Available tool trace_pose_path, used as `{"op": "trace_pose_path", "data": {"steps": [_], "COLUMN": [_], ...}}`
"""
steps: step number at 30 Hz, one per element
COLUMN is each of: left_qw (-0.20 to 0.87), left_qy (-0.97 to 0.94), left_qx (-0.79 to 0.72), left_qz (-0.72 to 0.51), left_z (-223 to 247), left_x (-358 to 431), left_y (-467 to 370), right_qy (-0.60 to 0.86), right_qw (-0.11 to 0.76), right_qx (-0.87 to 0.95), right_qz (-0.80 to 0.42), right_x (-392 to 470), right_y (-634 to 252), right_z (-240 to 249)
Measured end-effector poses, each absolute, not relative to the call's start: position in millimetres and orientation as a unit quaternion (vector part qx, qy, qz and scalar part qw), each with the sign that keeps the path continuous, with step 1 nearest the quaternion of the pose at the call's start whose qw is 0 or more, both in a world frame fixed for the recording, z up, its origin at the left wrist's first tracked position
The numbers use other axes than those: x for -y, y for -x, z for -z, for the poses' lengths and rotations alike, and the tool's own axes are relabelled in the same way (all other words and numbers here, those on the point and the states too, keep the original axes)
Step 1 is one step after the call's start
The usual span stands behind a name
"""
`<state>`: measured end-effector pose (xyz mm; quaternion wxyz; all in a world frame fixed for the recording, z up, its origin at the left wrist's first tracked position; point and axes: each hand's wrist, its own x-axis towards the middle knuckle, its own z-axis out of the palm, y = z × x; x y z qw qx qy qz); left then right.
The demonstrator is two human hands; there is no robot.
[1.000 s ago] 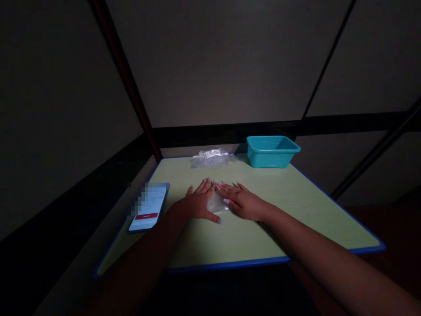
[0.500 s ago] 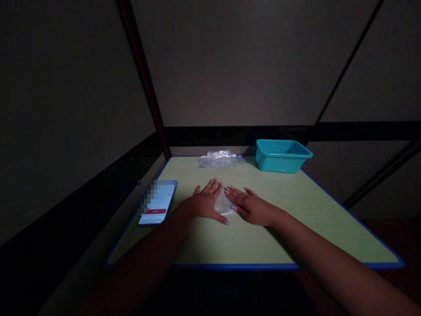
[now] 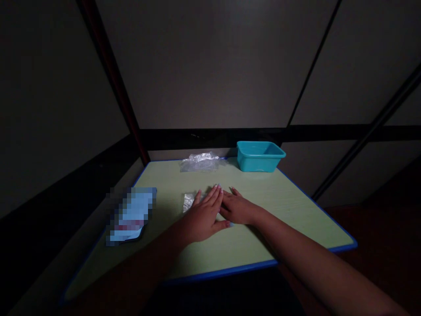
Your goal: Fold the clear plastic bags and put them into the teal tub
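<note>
In the middle of the table [image 3: 263, 239] lies a small clear plastic bag [image 3: 188, 202], mostly covered by my hands. My left hand [image 3: 205, 215] rests over it, flat, with the thumb out to the right and the fingers stretched forward. Close against its fingertips, my right hand [image 3: 238, 208] is also laid flat, pointing left, its front fingers partly behind the left hand. Only the bag's left part shows beside my left little finger; whether anything is inside cannot be made out.
More crumpled clear plastic bags [image 3: 200, 162] lie at the table's far edge. A turquoise plastic basket [image 3: 259, 164] stands at the back right. On the left is a phone [image 3: 134, 215] with a lit screen, partly pixelated. A wall panel [image 3: 210, 79] rises behind.
The view has turned to the right. My left hand has moved over onto my right fingers, closing the gap between them. The small bag now shows left of my hands.
</note>
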<state>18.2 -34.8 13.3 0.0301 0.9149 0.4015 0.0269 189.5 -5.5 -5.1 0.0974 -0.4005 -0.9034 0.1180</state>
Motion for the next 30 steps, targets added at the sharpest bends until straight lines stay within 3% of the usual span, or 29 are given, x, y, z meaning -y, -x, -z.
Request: {"op": "trace_pose_path", "data": {"steps": [11,19,30], "left_qw": [0.133,0.150,0.045], "left_qy": [-0.871,-0.841,-0.851], "left_qx": [-0.472,-0.520,-0.517], "left_qz": [-0.030,-0.007,-0.084], "left_z": [-10,-9,0], "left_x": [48,61,38], "left_y": [-30,-33,-22], "right_qy": [0.425,0.425,0.417], "right_qw": [0.087,0.093,0.058], "right_qx": [0.890,0.886,0.893], "right_qz": [-0.140,-0.162,-0.158], "right_x": [7,7,7], "right_y": [-187,-189,-188], "right_z": [-2,-1,-6]}}
